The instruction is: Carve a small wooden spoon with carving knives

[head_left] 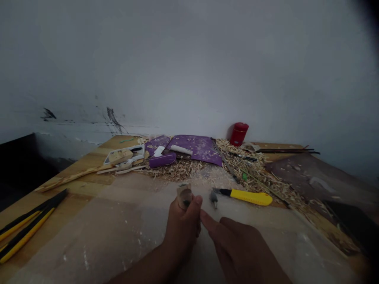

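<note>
My left hand (182, 227) is closed around a small pale wooden piece (184, 193) with a rounded hollow and a dark spot in it. The lower part of that piece is hidden by my fingers. Close beside it, my right hand (237, 244) has its index finger stretched toward the left thumb, and its other fingers are curled in. Whatever the right fingers hold, if anything, is hidden. Just beyond the hands lie a small dark grinding bit (213, 198) and a yellow utility knife (250, 196).
A translucent sheet (97, 225) covers the wooden table. Wood shavings (183, 169) surround purple sheets (201, 148) at the back. A red tin (239, 134) stands by the wall. At left are a white tray (142, 152), a wooden stick (77, 176) and yellow-black tool handles (29, 228).
</note>
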{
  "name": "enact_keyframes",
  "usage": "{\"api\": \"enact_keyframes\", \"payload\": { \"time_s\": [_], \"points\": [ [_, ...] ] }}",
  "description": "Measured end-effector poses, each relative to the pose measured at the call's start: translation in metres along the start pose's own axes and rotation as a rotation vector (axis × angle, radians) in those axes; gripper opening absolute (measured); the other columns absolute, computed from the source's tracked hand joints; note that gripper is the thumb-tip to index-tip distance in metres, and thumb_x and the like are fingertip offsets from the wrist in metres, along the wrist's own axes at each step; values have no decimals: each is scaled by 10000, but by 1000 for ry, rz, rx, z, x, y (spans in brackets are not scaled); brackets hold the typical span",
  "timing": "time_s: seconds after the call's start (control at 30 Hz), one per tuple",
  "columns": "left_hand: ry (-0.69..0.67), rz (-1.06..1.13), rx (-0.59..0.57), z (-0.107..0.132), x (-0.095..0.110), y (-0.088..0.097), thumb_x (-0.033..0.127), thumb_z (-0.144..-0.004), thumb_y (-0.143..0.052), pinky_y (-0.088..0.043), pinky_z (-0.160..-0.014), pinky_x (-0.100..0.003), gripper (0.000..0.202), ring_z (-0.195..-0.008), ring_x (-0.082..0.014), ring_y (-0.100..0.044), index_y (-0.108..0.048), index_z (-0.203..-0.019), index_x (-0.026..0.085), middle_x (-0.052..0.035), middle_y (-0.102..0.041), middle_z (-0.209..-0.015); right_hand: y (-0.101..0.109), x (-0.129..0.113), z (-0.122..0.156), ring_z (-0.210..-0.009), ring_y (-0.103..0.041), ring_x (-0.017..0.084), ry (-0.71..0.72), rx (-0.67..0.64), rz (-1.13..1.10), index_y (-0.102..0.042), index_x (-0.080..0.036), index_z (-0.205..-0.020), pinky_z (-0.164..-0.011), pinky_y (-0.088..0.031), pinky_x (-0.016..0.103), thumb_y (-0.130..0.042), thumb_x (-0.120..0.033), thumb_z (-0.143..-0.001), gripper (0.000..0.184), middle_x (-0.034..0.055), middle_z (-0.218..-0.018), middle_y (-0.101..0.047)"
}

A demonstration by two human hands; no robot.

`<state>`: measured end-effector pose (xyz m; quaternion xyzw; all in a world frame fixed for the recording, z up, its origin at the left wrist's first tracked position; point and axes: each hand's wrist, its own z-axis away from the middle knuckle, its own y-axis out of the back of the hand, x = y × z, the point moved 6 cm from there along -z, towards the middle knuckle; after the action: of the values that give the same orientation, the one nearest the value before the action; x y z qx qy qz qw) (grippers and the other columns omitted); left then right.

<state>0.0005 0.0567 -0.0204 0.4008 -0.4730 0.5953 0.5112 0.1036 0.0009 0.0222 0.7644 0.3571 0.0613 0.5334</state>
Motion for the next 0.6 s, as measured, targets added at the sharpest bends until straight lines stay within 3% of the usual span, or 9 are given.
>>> {"api": "enact_keyframes", "payload": {
  "time_s": [0.13,0.27,0.6],
  "points": [
    [21,-13,61,4,2,1,458,-758,-489,-254,-319,-173,359,-308,-57,-322,-372,-542,197,83,-349,-363,-7,-8,-1,-504,-567,163,51,109,43,-435,-99,-1240,-443,-408,248,-279,-99,-864,407,40,-636,-583],
    [27,6,48,5,4,0,487,-777,-439,-256,-317,-184,397,-310,-63,-323,-382,-517,192,66,-362,-360,-10,-10,-4,-464,-553,153,60,209,51,-400,-120,-1247,-414,-398,235,-240,-144,-900,382,32,-614,-575],
    [-40,33,21,6,5,1,478,-802,-437,-277,-368,-182,376,-381,-61,-332,-376,-568,191,63,-381,-423,-10,-14,-5,-499,-562,169,37,203,12,-351,-122,-1280,-434,-413,251,-264,-150,-908,383,38,-630,-574]
  ]
}}
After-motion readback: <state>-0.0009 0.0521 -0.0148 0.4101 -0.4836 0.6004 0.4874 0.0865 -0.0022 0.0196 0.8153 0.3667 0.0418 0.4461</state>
